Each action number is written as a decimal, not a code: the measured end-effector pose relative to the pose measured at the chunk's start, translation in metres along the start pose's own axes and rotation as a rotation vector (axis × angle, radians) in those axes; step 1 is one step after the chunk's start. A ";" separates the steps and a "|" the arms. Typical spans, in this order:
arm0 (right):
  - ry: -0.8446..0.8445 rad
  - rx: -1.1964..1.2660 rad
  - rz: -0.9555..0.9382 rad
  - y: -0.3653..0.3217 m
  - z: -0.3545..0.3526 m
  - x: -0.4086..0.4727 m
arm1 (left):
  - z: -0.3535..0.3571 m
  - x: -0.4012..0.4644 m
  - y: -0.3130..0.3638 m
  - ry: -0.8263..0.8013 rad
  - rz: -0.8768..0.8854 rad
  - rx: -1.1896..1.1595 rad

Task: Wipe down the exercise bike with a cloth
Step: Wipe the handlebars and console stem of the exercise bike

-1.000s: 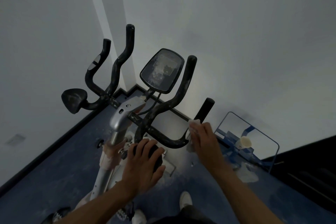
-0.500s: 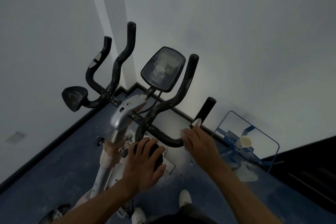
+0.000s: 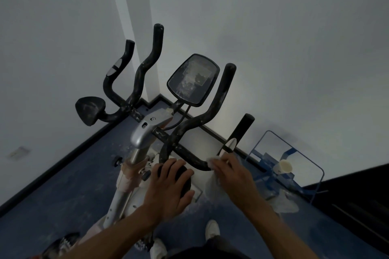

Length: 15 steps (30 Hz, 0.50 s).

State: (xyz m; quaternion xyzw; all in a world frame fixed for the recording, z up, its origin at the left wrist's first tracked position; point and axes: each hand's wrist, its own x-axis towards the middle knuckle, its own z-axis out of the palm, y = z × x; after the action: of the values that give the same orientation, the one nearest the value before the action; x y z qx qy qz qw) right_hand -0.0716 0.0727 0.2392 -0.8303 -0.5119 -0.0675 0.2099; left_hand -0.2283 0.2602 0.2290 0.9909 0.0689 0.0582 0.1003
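Your right hand (image 3: 233, 176) presses a white cloth (image 3: 212, 163) around the lower bend of the dusty black handlebar (image 3: 189, 156) of the grey-framed exercise bike (image 3: 145, 132). Your left hand (image 3: 170, 187) rests spread, fingers splayed, over a round black pad (image 3: 185, 181) just beside it.

The exercise bike (image 3: 145, 132), silver-stemmed with dusty, speckled black handlebars and a tilted dark console, stands upright ahead of the left hand (image 3: 168, 187), while the white cloth (image 3: 212, 163) is pressed under the right hand (image 3: 233, 176) against the handlebar's near bend.
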 end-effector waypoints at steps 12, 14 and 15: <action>0.041 0.131 0.141 -0.017 0.007 0.000 | 0.003 0.000 -0.002 -0.011 -0.001 0.000; 0.132 0.124 0.163 -0.015 -0.002 0.007 | 0.002 0.001 -0.001 -0.004 -0.001 0.005; 0.157 0.112 0.161 -0.016 -0.004 0.010 | 0.002 0.001 -0.001 0.003 0.002 0.004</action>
State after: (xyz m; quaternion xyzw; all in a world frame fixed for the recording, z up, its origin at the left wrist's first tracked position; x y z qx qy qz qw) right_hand -0.0806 0.0857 0.2502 -0.8479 -0.4285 -0.0863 0.3000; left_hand -0.2276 0.2605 0.2267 0.9910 0.0684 0.0597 0.0979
